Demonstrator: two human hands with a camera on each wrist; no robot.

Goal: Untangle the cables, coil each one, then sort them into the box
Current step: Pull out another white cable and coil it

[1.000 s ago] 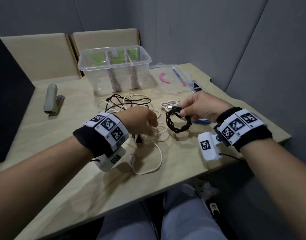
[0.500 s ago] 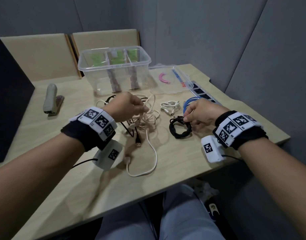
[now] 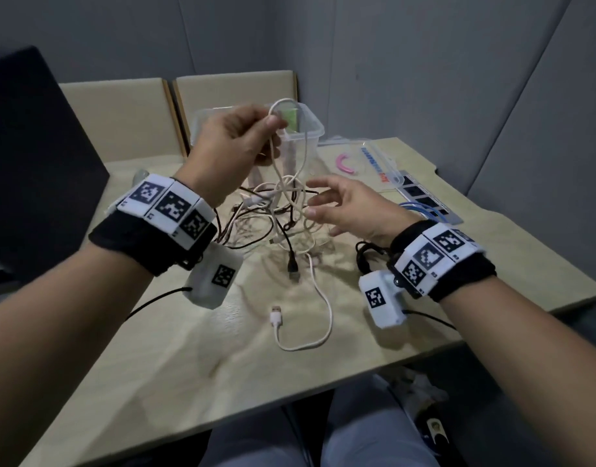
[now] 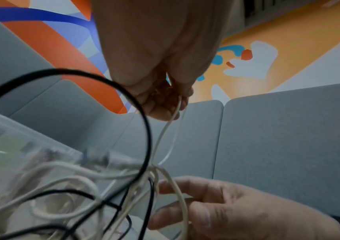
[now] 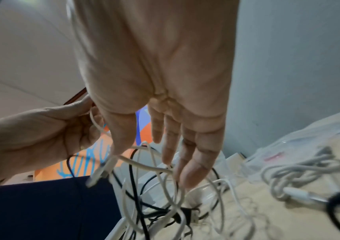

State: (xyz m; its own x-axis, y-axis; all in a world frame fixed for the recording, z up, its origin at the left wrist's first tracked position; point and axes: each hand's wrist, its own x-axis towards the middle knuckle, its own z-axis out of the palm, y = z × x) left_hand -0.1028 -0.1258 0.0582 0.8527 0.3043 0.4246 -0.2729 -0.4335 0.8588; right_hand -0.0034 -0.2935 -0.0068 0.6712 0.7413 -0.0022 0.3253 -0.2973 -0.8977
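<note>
My left hand [image 3: 273, 127] is raised in front of the clear box [image 3: 315, 128] and pinches a loop of white cable [image 3: 273, 156]. From it hangs a tangle of white and black cables [image 3: 283, 210], partly lifted off the table. My right hand [image 3: 315, 198] is open, its spread fingers touching the right side of the tangle. In the left wrist view the left hand's fingers [image 4: 165, 105] pinch the white cable [image 4: 165, 131]. In the right wrist view the right hand's fingers [image 5: 185, 170] reach into the strands. A coiled black cable [image 3: 365, 254] lies under my right wrist.
The box lid [image 3: 377, 163] with a pink piece lies at the back right, beside a power strip [image 3: 424, 200] and a blue cable [image 3: 421, 210]. A white USB plug [image 3: 277, 315] trails near the front. A dark screen [image 3: 37, 163] stands at the left.
My right hand set the coiled black cable on the table, opened and moved left to the tangle. My left hand lifted the white cable and the tangle upward.
</note>
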